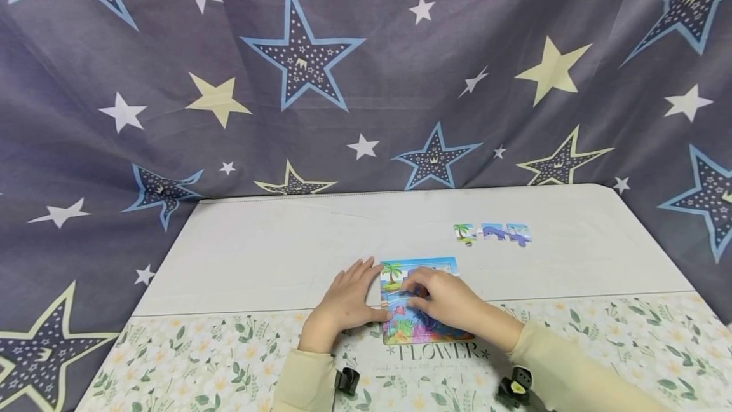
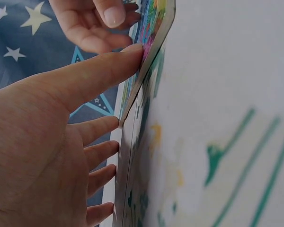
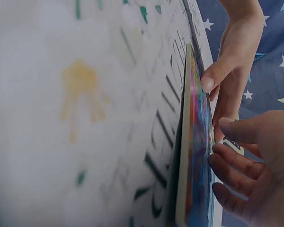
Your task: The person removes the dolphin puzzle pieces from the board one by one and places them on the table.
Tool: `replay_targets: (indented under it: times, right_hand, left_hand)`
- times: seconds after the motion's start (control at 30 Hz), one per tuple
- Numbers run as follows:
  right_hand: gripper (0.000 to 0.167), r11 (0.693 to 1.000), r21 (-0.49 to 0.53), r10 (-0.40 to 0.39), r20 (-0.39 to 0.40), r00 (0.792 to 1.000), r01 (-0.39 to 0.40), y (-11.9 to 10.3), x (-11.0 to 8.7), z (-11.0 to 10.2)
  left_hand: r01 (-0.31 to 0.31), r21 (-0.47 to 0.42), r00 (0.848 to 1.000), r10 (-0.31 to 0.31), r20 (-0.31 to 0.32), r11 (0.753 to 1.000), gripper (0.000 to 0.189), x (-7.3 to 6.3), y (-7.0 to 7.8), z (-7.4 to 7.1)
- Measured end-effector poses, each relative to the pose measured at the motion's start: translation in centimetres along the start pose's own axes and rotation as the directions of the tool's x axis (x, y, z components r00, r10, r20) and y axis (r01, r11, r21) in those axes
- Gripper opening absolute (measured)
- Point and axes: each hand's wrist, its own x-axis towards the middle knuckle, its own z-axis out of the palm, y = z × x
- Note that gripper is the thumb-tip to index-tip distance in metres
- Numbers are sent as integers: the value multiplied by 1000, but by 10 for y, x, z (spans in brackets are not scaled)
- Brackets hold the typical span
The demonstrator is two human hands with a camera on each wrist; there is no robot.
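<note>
A thin jigsaw puzzle board (image 1: 420, 336) with a bright beach and sea picture lies on the table. At its left edge my left hand (image 1: 345, 297) is spread out, thumb resting on the border and fingers reaching flat along the table. Over the middle of the board bends my right hand (image 1: 448, 294), covering part of the picture. In the right wrist view its fingertips (image 3: 217, 161) are right at the board's face, loosely bent, with thumb and index apart. No piece shows between them. Behind the board lie loose puzzle pieces: a palm tree piece (image 1: 464, 233) and purple-and-blue pieces (image 1: 494, 233).
The white table (image 1: 286, 253) has a floral cloth (image 1: 240, 355) over its near part, printed with the word FLOWER just below the board. A dark curtain with stars (image 1: 366, 81) hangs along the table's back edge. Both wrists wear small black cameras (image 1: 346, 381).
</note>
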Motion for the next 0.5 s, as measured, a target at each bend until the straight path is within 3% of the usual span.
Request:
replay_targets:
  times: [0.5]
  right_hand:
    - [25, 994, -108, 16, -1, 1000, -16, -13, 13, 8]
  left_hand:
    - [9, 6, 1000, -9, 7, 1000, 90, 0, 1, -1]
